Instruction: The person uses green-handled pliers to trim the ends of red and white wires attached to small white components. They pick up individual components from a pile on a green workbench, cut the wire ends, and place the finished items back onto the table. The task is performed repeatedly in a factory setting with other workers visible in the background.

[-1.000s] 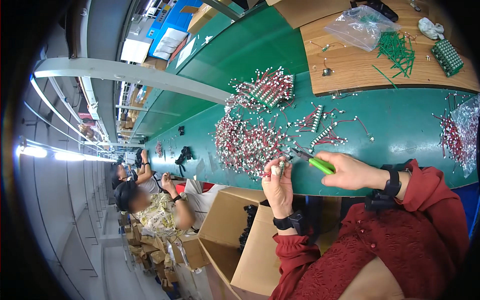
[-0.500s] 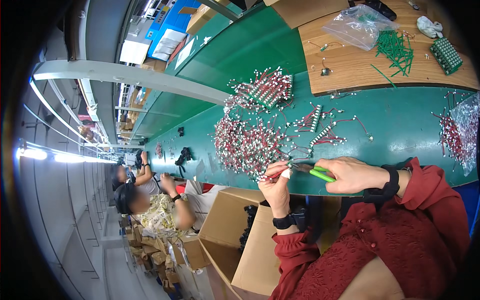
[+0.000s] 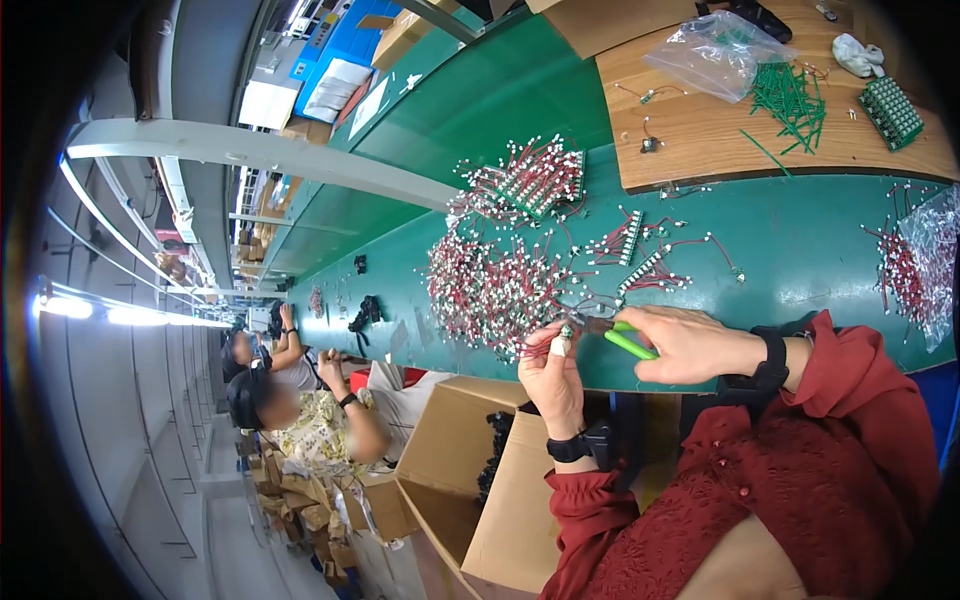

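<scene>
My left hand (image 3: pixel 550 382) pinches a small circuit board with red wires (image 3: pixel 566 331) above the table's near edge. A white covering wraps one of its fingertips. My right hand (image 3: pixel 682 345) is closed around green-handled pliers (image 3: pixel 630 346), whose dark jaws point left and reach the small board. Whether the jaws are closed on it I cannot tell. Just beyond my left hand lies a large heap of red-wired small boards with white connectors (image 3: pixel 490 295). Two strips of joined boards (image 3: pixel 630 236) lie to the right of the heap, with loose wires around them.
The green table (image 3: pixel 800 270) carries a wooden board (image 3: pixel 680 130) with green sticks (image 3: pixel 790 105) and a clear bag (image 3: pixel 715 55). More wired boards sit in plastic (image 3: pixel 925 265) at the right. An open cardboard box (image 3: pixel 465 450) stands below the edge. Two people work farther left.
Both hands have shifted slightly left, and the pliers' jaws have moved left to the small board. The small board shows more plainly between my left fingers.
</scene>
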### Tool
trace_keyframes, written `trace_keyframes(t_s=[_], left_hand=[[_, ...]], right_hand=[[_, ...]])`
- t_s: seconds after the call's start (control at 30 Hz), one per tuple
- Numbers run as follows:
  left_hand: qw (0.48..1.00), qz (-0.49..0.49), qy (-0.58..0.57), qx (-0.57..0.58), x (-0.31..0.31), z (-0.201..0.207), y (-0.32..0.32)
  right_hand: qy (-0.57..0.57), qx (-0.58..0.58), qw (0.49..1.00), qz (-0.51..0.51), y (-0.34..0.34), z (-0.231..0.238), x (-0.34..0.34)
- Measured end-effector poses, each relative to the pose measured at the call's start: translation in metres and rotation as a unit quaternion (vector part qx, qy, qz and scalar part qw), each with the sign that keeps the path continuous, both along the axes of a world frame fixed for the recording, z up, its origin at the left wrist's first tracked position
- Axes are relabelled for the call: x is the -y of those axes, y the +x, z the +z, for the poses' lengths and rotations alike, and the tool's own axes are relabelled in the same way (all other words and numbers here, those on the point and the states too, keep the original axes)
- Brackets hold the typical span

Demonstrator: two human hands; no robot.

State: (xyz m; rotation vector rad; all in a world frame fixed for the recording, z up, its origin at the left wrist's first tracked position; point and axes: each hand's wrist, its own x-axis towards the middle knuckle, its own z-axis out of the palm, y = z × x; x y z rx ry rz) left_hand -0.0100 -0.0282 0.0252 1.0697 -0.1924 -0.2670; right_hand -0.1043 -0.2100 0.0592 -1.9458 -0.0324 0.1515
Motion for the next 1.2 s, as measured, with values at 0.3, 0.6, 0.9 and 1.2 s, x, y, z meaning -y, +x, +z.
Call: trace_keyframes(t_s=[0.3,0.6,0.9,1.2], left_hand=[[0.995,-0.007,0.036,0.093,-0.007,-0.01,0.007],[0.992,0.022,0.058,0.111,-0.006,-0.003,0.005],[0.976,-0.02,0.134,0.168,-0.015,-0.006,0.007],[0.999,-0.009,-0.037,-0.035,-0.014,-0.013,0.005]], right_hand=[[0.191,-0.054,0.977,0.08,0.0,-0.002,0.005],[0.112,-0.04,0.991,0.062,0.005,-0.013,-0.001],[0.071,-0.056,0.991,0.095,0.004,-0.004,0.006],[0.135,-0.07,0.987,0.044,0.01,-0.004,0.0]])
